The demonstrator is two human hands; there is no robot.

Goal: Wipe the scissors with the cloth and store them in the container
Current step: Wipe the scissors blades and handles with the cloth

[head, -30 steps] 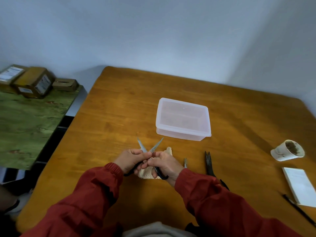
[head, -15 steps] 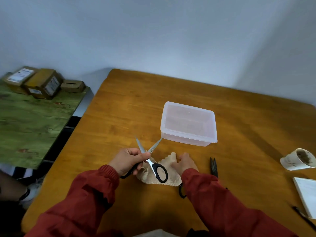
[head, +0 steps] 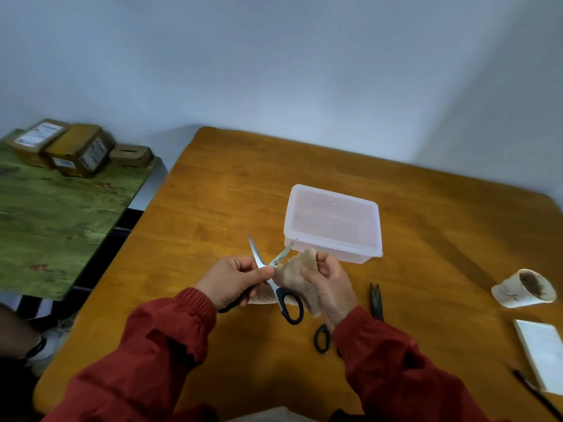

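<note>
Far left of the lidded container (head: 333, 220), cardboard boxes (head: 79, 150) are seen on a green top (head: 51, 220). Just in front of it, open-bladed scissors (head: 281, 295) are gripped by the left hand (head: 233, 281) and the cloth (head: 291, 277) is pinched in the right hand (head: 330, 284). Further right, black snips (head: 376, 300) and a tipped cup (head: 522, 289) are seen lying on the wooden table (head: 228, 193) by a pale wall (head: 274, 71).

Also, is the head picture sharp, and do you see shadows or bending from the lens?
Head view: light is soft and even, with a dim diagonal shadow band on the table right of the container. Head view: the wide lens bows the table's far edge. Head view: the scissors and cloth are fairly sharp; wood grain at left looks slightly smeared.
</note>
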